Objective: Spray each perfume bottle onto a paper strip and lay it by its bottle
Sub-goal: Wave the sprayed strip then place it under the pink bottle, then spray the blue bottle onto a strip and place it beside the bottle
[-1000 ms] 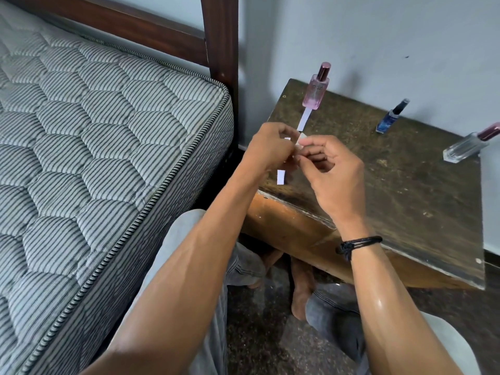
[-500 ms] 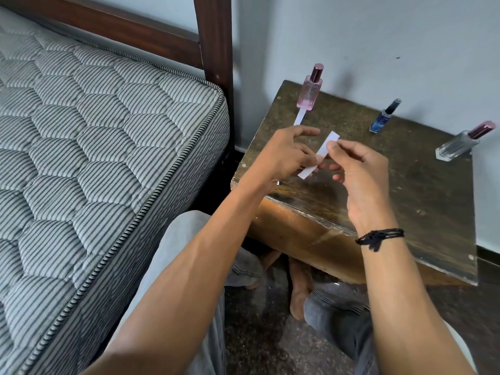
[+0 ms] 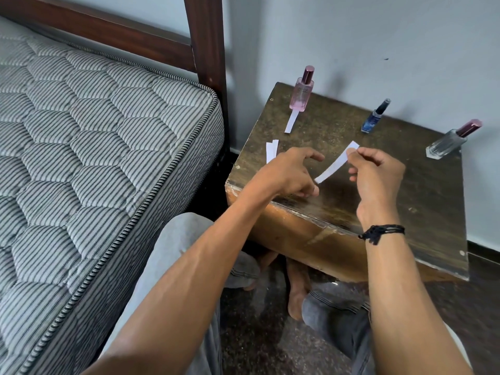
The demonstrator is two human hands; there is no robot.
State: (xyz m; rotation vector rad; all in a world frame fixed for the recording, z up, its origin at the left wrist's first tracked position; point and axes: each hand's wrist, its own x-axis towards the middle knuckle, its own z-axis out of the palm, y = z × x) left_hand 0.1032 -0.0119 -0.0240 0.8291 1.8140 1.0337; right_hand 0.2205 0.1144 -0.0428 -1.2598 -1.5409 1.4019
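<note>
Right hand [image 3: 376, 174], at centre right of the frame, pinched the upper end of one paper strip [image 3: 336, 163] between thumb and forefinger, over the tabletop [image 3: 338, 209]. Left hand [image 3: 286, 171], at centre frame, had its fingers loosely curled and spread, gripping nothing that showed. Its fingertips were just beside the strip's lower end; whether they touched it could not be told.

Four strips and three bottles were in view. The held strip was a narrow white rectangle, slightly bowed, its long axis slanting from upper right to lower left. A second strip [image 3: 291, 123] lay flat with its top end at the foot of the pink bottle [image 3: 301, 94], its long axis running down the frame and a little leftward. Two spare strips [image 3: 272, 151] lay overlapped at the tabletop's left edge, just above the left hand, pointing up the frame.

The bottles stood along the back edge. The pink bottle was rectangular translucent glass with a metallic mauve cap, the blue bottle [image 3: 374, 119] small with a dark cap, and the clear bottle [image 3: 446, 143] faceted with a mauve cap, at far right.

The tabletop was dark, mottled, worn wood, chipped along its front edge. A black corded wristband [image 3: 381, 232] ringed the wrist of the right hand. At left lay a striped, hexagon-quilted mattress [image 3: 94, 144] beside a dark wooden bedpost [image 3: 205, 36].
</note>
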